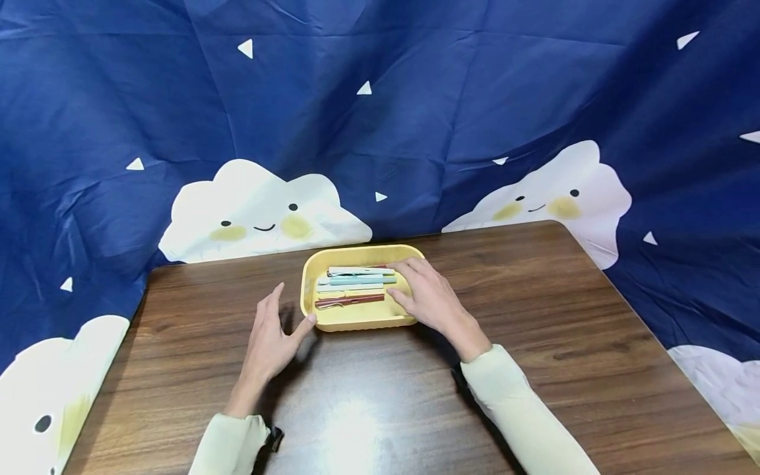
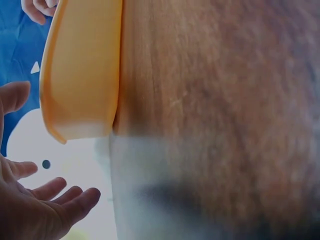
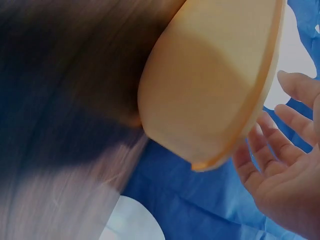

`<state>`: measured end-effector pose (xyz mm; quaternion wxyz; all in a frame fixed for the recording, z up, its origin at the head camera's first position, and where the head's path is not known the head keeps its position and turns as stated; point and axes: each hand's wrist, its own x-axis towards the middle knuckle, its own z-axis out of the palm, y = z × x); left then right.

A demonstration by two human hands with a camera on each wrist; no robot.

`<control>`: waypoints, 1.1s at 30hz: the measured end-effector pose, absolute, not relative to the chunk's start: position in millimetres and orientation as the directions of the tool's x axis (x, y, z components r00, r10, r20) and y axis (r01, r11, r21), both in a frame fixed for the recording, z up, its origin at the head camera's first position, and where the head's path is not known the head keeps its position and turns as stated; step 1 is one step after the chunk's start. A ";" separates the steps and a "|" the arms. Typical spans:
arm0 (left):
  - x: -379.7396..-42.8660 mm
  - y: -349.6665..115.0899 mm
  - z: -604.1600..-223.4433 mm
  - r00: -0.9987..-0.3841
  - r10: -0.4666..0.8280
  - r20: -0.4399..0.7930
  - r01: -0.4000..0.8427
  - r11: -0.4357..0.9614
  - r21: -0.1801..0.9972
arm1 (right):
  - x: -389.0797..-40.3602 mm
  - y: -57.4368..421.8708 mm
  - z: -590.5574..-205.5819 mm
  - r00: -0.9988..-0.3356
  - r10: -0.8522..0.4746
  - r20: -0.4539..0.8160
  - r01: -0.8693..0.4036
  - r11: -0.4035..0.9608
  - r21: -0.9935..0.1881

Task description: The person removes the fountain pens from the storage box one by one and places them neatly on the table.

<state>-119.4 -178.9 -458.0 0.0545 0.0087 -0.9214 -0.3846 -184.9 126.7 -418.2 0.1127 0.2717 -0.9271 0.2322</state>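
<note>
A shallow yellow bin [image 1: 362,324] stands near the table's back edge in the head view. Inside it lie several pens side by side, among them a white pen [image 1: 356,270], a light blue pen [image 1: 362,280] and a dark red pen [image 1: 356,300] with a clip. My right hand [image 1: 432,297] reaches over the bin's right rim, its fingers spread loosely by the pens' right ends and gripping nothing. To the bin's left, my left hand [image 1: 270,346] is spread, thumb close to the front left corner. Both wrist views show the bin's outer wall [image 2: 85,70] beside the hands.
A brown wood-grain table [image 1: 570,356] supports the bin, with a bright glare patch at its front. Behind it hangs a dark blue cloth [image 1: 415,119] printed with smiling white clouds and small white triangles.
</note>
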 end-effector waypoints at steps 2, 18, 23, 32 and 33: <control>-119.0 -178.7 -459.9 -0.995 -0.055 0.088 0.026 0.694 0.719 | -185.7 123.9 -420.8 -0.829 -0.457 0.323 -0.555 0.746 -0.369; -127.7 -178.3 -467.1 -0.997 -0.051 0.059 0.029 0.465 0.885 | -197.3 104.9 -429.5 -0.838 -0.487 0.244 -0.545 0.730 -0.412; -129.7 -178.2 -467.1 -0.998 -0.050 0.023 0.000 0.417 0.909 | -201.4 99.7 -430.6 -0.842 -0.500 0.201 -0.534 0.723 -0.439; -131.6 -176.2 -467.0 -0.999 -0.043 -0.024 -0.036 0.334 0.942 | -209.3 92.5 -436.9 -0.846 -0.504 0.173 -0.525 0.734 -0.430; -131.8 -176.0 -467.2 -0.999 -0.042 -0.027 -0.039 0.325 0.945 | -210.0 91.7 -437.1 -0.848 -0.503 0.168 -0.522 0.736 -0.431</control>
